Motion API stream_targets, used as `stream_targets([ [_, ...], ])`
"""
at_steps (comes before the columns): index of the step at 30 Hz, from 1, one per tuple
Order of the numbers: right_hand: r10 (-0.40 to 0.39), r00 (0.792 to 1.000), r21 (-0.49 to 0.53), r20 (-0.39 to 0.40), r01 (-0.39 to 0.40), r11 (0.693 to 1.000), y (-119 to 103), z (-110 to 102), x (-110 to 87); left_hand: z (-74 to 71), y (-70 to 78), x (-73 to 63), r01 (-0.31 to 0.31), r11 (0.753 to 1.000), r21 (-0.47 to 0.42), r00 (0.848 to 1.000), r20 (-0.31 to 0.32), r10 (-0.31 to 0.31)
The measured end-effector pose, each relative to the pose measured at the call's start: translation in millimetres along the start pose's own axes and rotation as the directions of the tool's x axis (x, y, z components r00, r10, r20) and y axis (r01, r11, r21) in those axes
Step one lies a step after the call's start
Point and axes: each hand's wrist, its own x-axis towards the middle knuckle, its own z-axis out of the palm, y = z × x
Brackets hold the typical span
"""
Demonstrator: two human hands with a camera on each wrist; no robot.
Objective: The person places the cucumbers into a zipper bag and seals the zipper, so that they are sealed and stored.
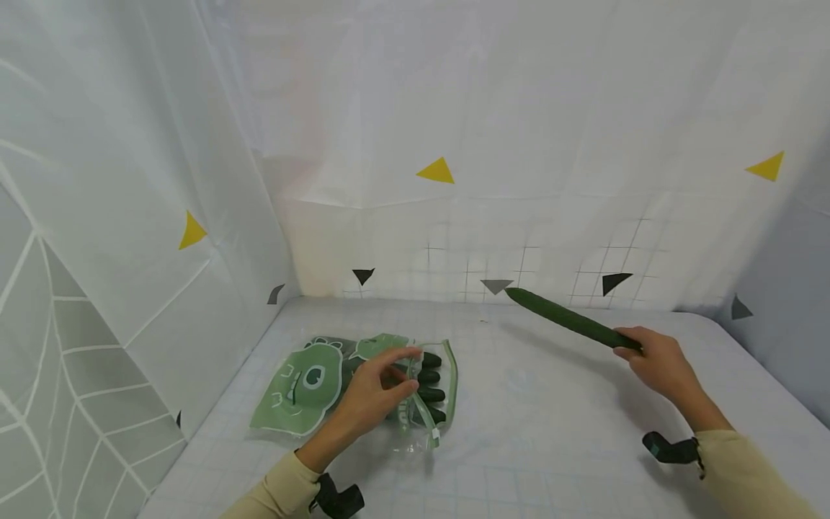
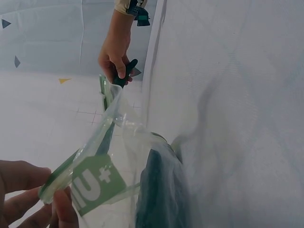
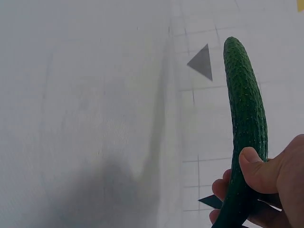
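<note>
My right hand (image 1: 664, 364) grips a long green cucumber (image 1: 564, 315) by one end, holding it raised over the table with its far end pointing left and away. In the right wrist view the thumb lies along the cucumber's (image 3: 244, 104) bumpy skin and the fingers curl behind it. A clear zip bag (image 1: 311, 382) with green cartoon print lies on the left side of the table. Several dark green cucumbers (image 1: 429, 376) fill it, their ends showing near its open mouth. My left hand (image 1: 369, 400) pinches the bag's green zip edge (image 2: 57, 178) between thumb and fingers, lifting it.
The white table (image 1: 519, 447) carries a faint grid. White sheeting (image 1: 551, 108) with yellow and dark triangles stands behind it, and more sheeting (image 1: 130, 144) hangs at the left. Each wrist wears a small black camera (image 1: 671, 448).
</note>
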Motion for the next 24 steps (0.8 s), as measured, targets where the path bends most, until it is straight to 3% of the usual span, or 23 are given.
stream_targets([
  [8,-0.043,0.998,0.029,-0.041,0.044,0.999,-18,-1,-11.1,0.0,1.0,0.6,-0.005,1.000,-0.006,1.000,0.002,0.005],
  [24,-0.132,0.990,0.047,-0.039,0.134,0.990,-47,-4,-27.0,0.6,0.4,0.0,-0.009,1.000,-0.002,1.000,0.004,0.009],
])
